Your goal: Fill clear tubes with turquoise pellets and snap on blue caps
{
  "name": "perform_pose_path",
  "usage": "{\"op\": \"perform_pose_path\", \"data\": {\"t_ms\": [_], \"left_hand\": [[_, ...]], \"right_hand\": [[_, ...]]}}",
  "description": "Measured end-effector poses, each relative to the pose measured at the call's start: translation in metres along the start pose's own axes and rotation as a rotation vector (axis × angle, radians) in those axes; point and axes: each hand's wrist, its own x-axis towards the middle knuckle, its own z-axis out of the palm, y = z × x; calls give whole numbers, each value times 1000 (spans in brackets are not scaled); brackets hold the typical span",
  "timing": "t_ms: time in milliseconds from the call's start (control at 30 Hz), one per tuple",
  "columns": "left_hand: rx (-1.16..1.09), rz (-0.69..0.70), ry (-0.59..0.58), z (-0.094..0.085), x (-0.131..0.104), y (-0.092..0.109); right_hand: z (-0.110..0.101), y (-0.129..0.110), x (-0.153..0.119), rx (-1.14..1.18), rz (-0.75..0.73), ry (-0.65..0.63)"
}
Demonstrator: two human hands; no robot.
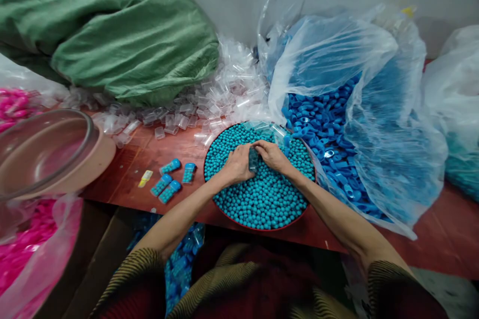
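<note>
A round red-rimmed basin (205, 163) full of small blue balls (262, 204) stands before me. Over the balls, my left hand (238, 162) is closed around a small clear plastic container (253, 160), which looks dark between the hands. My right hand (275, 157) is closed, its bent fingertips at the container's upper edge; what they pinch is hidden. Several empty clear containers (264, 129) lie at the basin's far side, near a blue cap (287, 142). Left of the basin lie several ball-filled containers with blue caps (189, 173).
Clear containers (239, 84) are heaped behind, beside a green sack (134, 35). At right, a plastic bag (396, 159) spills blue caps (325, 124) onto the red table (123, 174). Bowls (101, 154) and a yellow-and-white piece (145, 178) are at left; pink parts (33, 239) sit below.
</note>
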Motion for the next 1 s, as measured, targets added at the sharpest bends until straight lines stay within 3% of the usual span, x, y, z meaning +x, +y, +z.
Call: {"op": "perform_pose_path", "data": {"t_ms": [200,300,400,467,600,733,1000], "left_hand": [[142,-41,-65,3,11,9],[164,-17,1,7,16,13],[171,-30,93,-1,7,13],[191,-64,105,-13,-9,10],[273,-123,-29,-31,-51,-1],[326,-179,-103,-29,-66,-5],[161,-260,-122,-15,-40,-2]], "right_hand": [[9,0,-7,-284,-49,12],[5,-7,-14,-381,-50,39],[-2,-20,-39,-423,-110,89],[-6,-30,-65,-461,-260,28],[-2,-41,-108,-555,-534,-249],[7,-34,-105,-612,-440,-282],[13,2,-64,-515,-123,-35]]}}
